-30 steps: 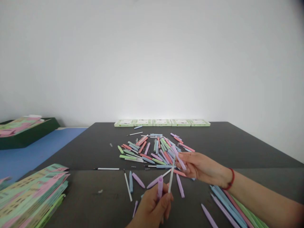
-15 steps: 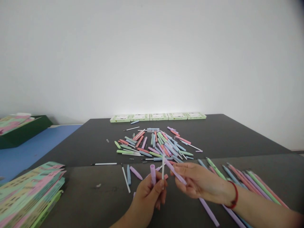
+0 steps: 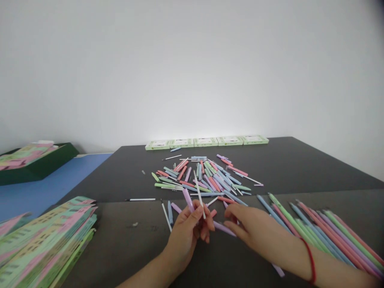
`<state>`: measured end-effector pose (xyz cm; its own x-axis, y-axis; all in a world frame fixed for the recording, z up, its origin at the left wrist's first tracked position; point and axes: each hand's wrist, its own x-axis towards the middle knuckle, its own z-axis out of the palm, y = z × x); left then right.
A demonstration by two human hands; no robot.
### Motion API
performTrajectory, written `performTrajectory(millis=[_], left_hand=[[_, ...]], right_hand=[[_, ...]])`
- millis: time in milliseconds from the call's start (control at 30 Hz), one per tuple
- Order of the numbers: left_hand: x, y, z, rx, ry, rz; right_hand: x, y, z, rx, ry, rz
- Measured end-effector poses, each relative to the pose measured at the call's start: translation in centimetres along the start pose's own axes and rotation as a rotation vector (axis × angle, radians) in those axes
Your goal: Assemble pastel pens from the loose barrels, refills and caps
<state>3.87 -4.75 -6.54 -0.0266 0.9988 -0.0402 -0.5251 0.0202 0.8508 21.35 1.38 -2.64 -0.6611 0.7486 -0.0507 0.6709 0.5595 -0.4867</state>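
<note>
My left hand is closed around a purple pen tube and a slim white pen refill. Both point up and away, the refill tilted, its dark tip over the pile. A second purple pen tube stretches from beside the left fingers toward my right hand; whether those fingers grip it is unclear. My right hand, with a red cord at the wrist, is low over the table. Its thumb and forefinger are apart, close to a small purple pen piece at the pile's near edge.
A pile of coloured pen parts and refills covers the table's middle. Long pastel pens lie at the right. Flat printed packaging is stacked at the left, near a green box. Pale green boxes line the far edge.
My right hand has lowered and its fingers have come away from the purple tube, which now lies beside my left hand. The refill has tilted to the left. The camera view has shifted slightly.
</note>
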Motion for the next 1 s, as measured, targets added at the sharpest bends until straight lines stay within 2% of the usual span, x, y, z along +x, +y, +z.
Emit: performTrajectory(millis=[100,233,300,367,533,600,767,900,1000], left_hand=[[-0.5,-0.1,-0.1,0.219,-0.125,-0.009],[-1.4,0.1,0.2,0.68,-0.333,0.04],[-1.7,0.2,0.5,0.823,-0.389,0.095],[-1.9,0.3,0.7,0.884,-0.399,0.13],[-1.8,0.3,0.9,0.994,-0.363,0.078],[-1.8,0.4,0.9,1.037,-0.373,0.067],[-1.7,0.4,0.9,1.077,-0.396,0.067],[-1.8,0.0,0.6,1.027,-0.36,0.131],[-1.9,-0.2,0.4,0.972,-0.305,0.199]], right_hand=[[-0.4,-0.7,-1.2,0.221,0.064,-0.009],[-1.4,-1.9,-1.3,0.633,-0.026,-0.151],[-1.9,-2.0,-1.1,0.663,-0.002,-0.19],[-2.4,-1.7,-1.2,0.608,0.074,-0.158],[-3.5,-0.7,-2.7,0.613,0.367,-0.081],[-3.9,-0.7,-3.2,0.609,0.412,-0.102],[-4.1,-1.1,-2.8,0.522,0.334,-0.151],[-3.2,-1.7,-2.1,0.494,0.166,-0.18],[-2.5,-2.0,-1.5,0.555,0.074,-0.232]])
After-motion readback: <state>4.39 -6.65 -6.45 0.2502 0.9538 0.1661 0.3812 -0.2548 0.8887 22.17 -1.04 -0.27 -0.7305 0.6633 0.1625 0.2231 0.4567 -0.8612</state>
